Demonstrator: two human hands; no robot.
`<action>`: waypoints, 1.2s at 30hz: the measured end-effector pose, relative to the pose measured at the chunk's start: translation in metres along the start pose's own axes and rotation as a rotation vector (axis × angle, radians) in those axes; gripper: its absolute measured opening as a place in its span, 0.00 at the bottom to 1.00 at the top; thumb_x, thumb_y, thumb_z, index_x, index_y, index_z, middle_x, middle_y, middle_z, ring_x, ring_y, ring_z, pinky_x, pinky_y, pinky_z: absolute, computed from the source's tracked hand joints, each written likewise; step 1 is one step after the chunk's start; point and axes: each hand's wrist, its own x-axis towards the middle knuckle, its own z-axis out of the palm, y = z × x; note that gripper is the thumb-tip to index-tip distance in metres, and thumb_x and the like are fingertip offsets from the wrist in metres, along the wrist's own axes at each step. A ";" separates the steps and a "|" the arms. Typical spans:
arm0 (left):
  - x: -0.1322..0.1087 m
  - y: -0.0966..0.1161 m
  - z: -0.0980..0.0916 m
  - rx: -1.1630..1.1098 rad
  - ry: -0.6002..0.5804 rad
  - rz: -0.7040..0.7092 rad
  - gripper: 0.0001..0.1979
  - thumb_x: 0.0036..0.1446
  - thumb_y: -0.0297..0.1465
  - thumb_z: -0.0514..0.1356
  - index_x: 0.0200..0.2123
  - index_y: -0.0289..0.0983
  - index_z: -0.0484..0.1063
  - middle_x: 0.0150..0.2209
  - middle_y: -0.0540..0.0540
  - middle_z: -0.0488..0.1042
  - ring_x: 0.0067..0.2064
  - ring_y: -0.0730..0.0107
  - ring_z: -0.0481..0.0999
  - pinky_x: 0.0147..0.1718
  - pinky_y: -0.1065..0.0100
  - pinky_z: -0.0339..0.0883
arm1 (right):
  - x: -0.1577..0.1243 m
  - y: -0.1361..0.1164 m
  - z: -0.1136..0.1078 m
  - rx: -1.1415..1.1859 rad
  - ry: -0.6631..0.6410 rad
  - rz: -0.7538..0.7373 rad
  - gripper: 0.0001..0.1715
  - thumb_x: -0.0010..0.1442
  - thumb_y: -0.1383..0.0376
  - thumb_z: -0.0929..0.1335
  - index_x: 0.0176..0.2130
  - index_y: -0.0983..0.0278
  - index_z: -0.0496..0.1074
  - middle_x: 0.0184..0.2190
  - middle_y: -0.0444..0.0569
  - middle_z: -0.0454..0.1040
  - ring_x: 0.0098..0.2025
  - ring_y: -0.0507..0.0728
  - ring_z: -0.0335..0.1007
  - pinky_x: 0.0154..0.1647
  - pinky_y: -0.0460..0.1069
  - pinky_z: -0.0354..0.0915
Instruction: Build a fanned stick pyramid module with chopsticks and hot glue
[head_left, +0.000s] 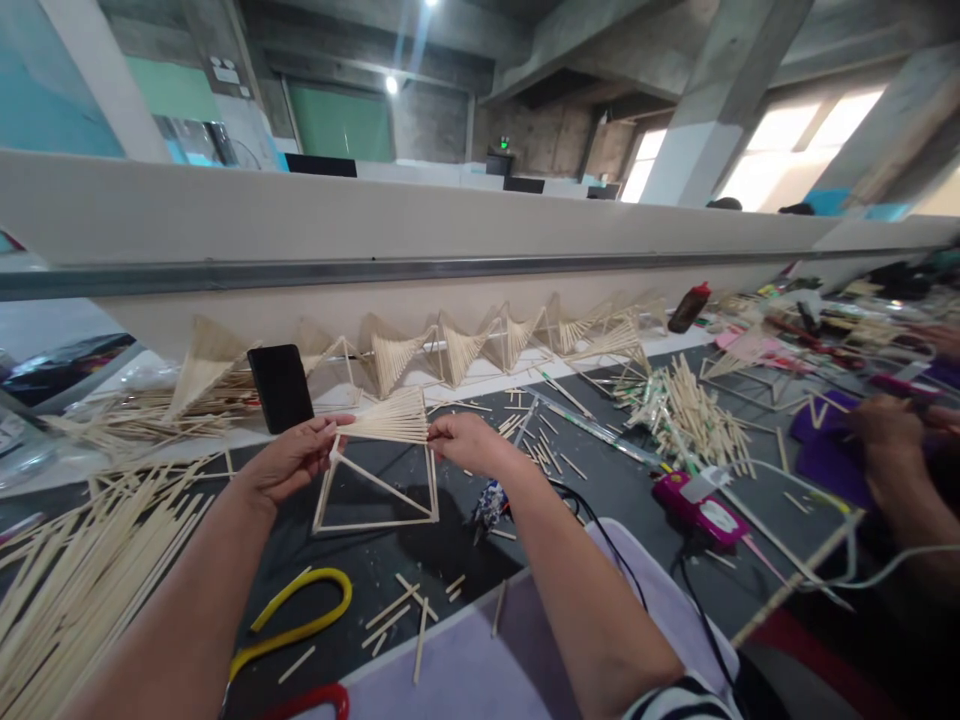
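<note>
"What do your hands have hold of?"

"Both are on one stick frame (390, 418), in front of me over the dark counter (375, 560). My left hand (300, 455) pinches it at the upper left corner, where the fan of thin sticks narrows. My right hand (469, 445) pinches the fan's wide end at the right, thumb against fingertips."

"Is the base resting on anything?"

"I can't tell from the head view. I do see a lower bar, two side struts and one slanting strut under the fan."

"And around it?"

"Just behind my left hand a black smartphone (280, 388) stands tilted. Beyond, a row of twisted stick models (457, 350) runs along the partition (465, 230). Long sticks (97, 590) lie by my left forearm; nearer me are yellow-handled scissors (307, 630) and some short cut sticks (390, 606)."

"Right side?"

"A heap of short sticks (690, 410), with a magenta device (686, 500) near it. Well apart from my hands, a co-worker's hand (889, 430) is beside a purple cloth (825, 455); I can't make out its grip."
</note>
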 end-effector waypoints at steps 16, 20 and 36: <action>0.012 -0.018 -0.017 -0.020 0.001 -0.055 0.18 0.49 0.24 0.63 0.46 0.31 0.69 0.28 0.45 0.74 0.26 0.75 0.75 0.26 0.76 0.73 | 0.009 0.007 0.015 0.092 0.079 0.191 0.08 0.48 0.67 0.67 0.31 0.64 0.76 0.24 0.44 0.76 0.21 0.49 0.66 0.23 0.43 0.60; 0.009 -0.016 -0.012 -0.031 -0.010 -0.047 0.18 0.48 0.24 0.64 0.45 0.31 0.70 0.27 0.46 0.73 0.25 0.75 0.74 0.25 0.77 0.73 | 0.010 0.011 0.016 0.025 0.178 0.120 0.08 0.47 0.66 0.68 0.30 0.62 0.77 0.25 0.43 0.76 0.28 0.51 0.69 0.29 0.44 0.60; -0.015 0.017 0.001 -0.061 -0.054 0.091 0.18 0.45 0.25 0.66 0.42 0.33 0.72 0.25 0.47 0.74 0.24 0.77 0.73 0.23 0.78 0.68 | -0.009 -0.013 -0.005 0.081 0.235 -0.018 0.09 0.50 0.65 0.67 0.31 0.61 0.77 0.25 0.43 0.76 0.29 0.51 0.69 0.30 0.44 0.60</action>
